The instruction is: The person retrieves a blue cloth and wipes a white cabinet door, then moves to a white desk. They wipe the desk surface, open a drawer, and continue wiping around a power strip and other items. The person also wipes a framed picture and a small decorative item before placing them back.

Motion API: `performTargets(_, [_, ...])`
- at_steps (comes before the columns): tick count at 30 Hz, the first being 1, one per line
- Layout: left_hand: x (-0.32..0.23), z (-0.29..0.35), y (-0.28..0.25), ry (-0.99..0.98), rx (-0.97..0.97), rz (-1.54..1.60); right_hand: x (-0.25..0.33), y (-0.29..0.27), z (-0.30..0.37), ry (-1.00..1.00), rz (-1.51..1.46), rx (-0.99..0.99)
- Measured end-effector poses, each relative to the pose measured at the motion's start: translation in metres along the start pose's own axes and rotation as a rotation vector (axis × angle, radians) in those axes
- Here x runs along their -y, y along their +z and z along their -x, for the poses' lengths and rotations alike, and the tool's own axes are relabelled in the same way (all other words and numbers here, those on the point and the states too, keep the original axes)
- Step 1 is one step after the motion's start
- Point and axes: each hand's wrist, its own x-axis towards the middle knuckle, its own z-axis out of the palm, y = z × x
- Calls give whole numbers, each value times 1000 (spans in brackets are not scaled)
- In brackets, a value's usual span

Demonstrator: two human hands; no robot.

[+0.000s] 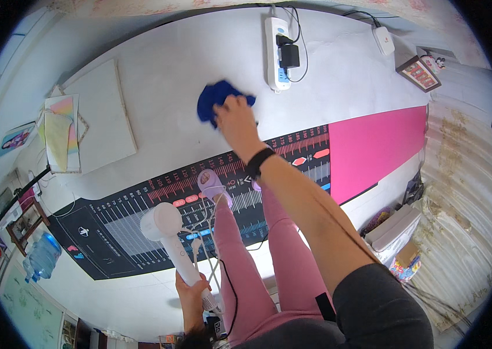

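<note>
My left hand (192,295) is wrapped round the handle of a white hair dryer (183,259), low and left of my legs. The dryer's round head points up and to the left, and a pale cord hangs in loops beside it. Farther out, my right hand (238,116) has its fingers closed on a crumpled dark blue cloth (216,98). That cloth lies against a white surface (164,81); the fingertips are partly lost in its folds. A black band circles my right wrist.
A white power strip (277,55) with a black plug is right of the cloth. Below runs a black measuring mat (121,232) with a pink section (374,148), my lilac slippers on it. Boards and papers (100,110) lie left; a photo frame (419,74) stands right.
</note>
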Motion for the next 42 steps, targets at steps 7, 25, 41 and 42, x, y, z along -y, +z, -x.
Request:
performTargets(7, [-9,-6,-9,-6,-68,-43,11,7,-18,78,-124,176])
performTargets(25, [-38,-27,6,231,-64,-77,15,8,-45,243,-8,119])
performTargets(41, [-49,-30,15,286,-80,-16,54,-7,27,20,-22,281])
performTargets(42, [-49,-29,15,281,-94,-20,57,-8,39,-62,-79,430])
